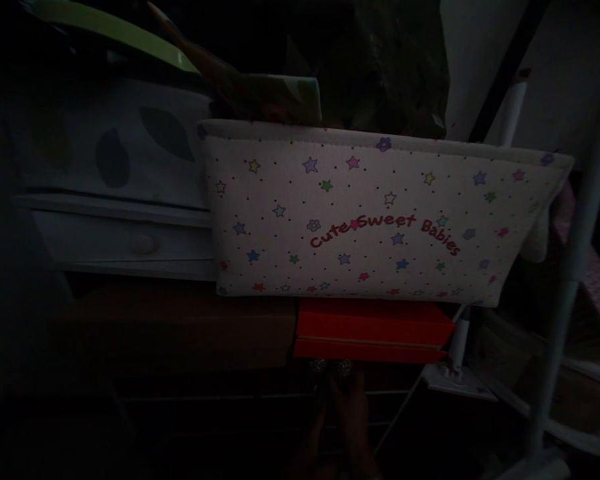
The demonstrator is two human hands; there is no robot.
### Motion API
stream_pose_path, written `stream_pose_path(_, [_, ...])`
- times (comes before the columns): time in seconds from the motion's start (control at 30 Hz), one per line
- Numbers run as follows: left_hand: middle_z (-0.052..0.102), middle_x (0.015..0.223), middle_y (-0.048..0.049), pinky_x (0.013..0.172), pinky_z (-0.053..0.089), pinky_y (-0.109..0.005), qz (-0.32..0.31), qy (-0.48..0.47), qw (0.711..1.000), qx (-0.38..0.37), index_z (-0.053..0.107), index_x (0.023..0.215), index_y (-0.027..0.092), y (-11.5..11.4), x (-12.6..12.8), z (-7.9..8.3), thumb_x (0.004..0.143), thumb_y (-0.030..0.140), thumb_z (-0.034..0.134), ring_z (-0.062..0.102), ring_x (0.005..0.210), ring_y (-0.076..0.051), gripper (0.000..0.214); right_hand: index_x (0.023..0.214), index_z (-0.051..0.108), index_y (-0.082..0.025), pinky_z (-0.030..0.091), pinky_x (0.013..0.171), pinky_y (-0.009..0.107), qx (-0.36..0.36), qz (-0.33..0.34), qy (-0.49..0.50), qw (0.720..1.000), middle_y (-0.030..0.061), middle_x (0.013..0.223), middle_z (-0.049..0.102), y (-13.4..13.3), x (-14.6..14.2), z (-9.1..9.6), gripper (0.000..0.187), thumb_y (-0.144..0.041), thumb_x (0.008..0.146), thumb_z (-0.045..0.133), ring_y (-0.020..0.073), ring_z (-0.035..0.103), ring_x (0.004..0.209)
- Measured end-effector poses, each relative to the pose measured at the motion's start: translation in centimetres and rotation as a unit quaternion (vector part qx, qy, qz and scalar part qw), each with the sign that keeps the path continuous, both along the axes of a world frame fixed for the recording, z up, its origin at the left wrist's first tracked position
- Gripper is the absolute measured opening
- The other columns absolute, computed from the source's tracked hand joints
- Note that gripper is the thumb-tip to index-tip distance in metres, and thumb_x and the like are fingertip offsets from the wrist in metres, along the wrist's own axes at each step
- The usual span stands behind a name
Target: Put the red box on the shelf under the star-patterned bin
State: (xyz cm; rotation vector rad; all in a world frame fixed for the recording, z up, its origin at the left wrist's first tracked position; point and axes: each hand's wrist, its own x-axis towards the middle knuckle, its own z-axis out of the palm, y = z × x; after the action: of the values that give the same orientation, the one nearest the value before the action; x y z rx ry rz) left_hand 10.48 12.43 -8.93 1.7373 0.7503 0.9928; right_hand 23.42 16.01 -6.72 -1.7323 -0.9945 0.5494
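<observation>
The scene is very dark. Low in the middle, my right hand [354,408] reaches forward below a red box [375,327]. Its fingers look closed around one of two dark things whose rounded ends glitter; the right-hand glittery end [344,368] is at my fingertips. Just left of it lies the other glittery end [317,365]. My left hand [315,430] is close beside the right one, a dim shape with its fingers lost in shadow. What kind of things these are cannot be made out.
A white fabric bin [380,200] printed with stars stands on the red box and a brown box [180,327]. White drawers [130,237] are at left. Thin rack bars [190,398] run below. A pale upright pole [575,267] and a plastic tub [570,393] stand right.
</observation>
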Motion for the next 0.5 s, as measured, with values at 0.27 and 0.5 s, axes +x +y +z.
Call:
stream_pose_path(0.27, [0.043,0.147,-0.0087,0.110,0.036,-0.057,-0.014,0.006,1.000,-0.020,0.051,0.128,0.026,-0.4,0.0,-0.1,0.087,0.041,0.056,0.043,0.132,-0.029,0.045,0.099,0.044,-0.022,0.049,0.061,0.033,0.034,0.020,0.011,0.999,0.0048,0.080,0.067,0.3,0.1,-0.7,0.047,-0.058,0.072,0.060,0.0240,0.065,0.070])
stream_pose_path(0.5, [0.032,0.155,-0.0095,0.114,0.027,-0.062,-0.016,0.009,1.000,-0.025,0.041,0.137,0.028,-0.7,-0.5,-0.9,0.085,0.041,0.059,0.033,0.139,-0.033,0.057,0.095,0.055,-0.018,0.051,0.081,0.040,0.064,0.054,0.021,0.996,0.0122,0.096,0.067,0.5,0.8,-1.6,0.047,-0.055,0.067,0.062,0.0281,0.065,0.089])
